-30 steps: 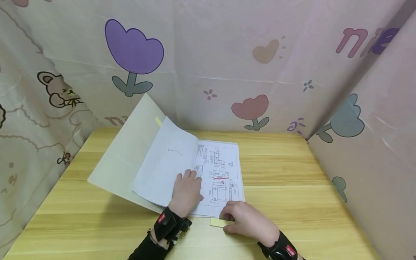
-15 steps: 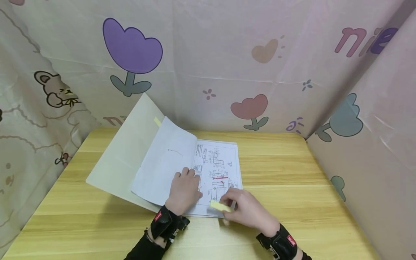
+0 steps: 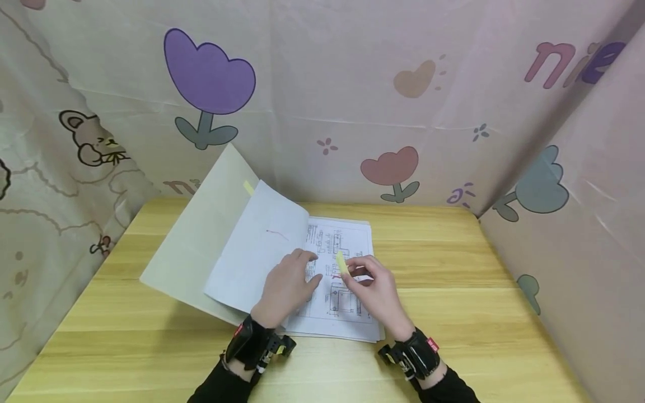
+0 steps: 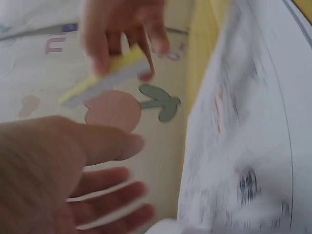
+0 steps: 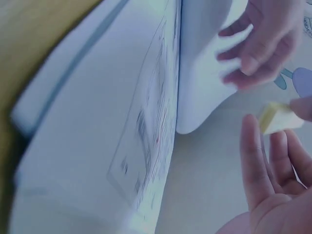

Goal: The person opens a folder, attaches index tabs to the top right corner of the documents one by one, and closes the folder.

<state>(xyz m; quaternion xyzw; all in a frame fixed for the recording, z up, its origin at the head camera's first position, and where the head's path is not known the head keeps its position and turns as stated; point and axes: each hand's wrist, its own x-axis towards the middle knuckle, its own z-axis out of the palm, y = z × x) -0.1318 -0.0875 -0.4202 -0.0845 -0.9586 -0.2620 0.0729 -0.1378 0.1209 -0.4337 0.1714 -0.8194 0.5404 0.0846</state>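
A book of technical drawings (image 3: 332,327) lies open, its pale cover (image 3: 196,240) and a blank white page (image 3: 247,252) raised on the left. Over the printed page, my right hand (image 3: 375,288) pinches a small yellow pad of sticky notes (image 3: 341,262) between thumb and fingers; the pad's narrow thickness shows in the left wrist view (image 4: 109,80). My left hand (image 3: 286,282) is held over the book near its fold, fingers spread and slightly bent, holding nothing. In the right wrist view the pad (image 5: 279,118) sits apart from the left hand (image 5: 270,44).
A yellow sticky strip (image 3: 248,187) is stuck inside the cover near its top. The book rests on a light wooden table (image 3: 433,313). Printed cloth (image 3: 302,67) hangs behind the table and along both sides.
My right hand has picked the yellow pad up from beside the book's lower edge and raised it over the printed page. My left hand has lifted off the page, its fingers turning rightward.
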